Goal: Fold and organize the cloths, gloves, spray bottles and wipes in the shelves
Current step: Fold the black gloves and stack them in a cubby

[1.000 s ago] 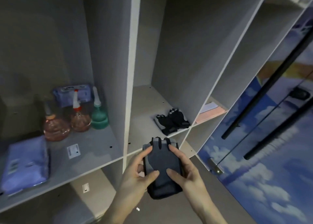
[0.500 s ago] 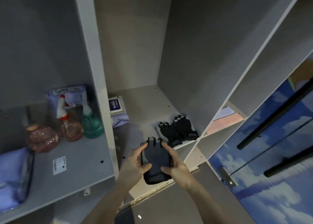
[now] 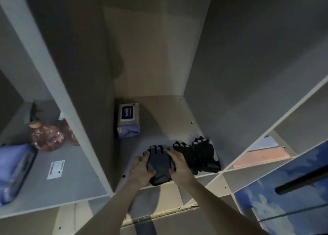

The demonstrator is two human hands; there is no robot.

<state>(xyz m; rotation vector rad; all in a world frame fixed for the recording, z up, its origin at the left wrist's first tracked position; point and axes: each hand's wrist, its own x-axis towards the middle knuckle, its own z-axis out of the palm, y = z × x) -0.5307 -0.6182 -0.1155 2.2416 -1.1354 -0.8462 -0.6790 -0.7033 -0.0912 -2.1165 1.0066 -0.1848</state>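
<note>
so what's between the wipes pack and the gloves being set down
Only bare shelf board between the wipes pack and the held gloves, in the head view.

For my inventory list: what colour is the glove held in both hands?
Dark grey with black fingertips, the glove shows best in the head view.
</note>
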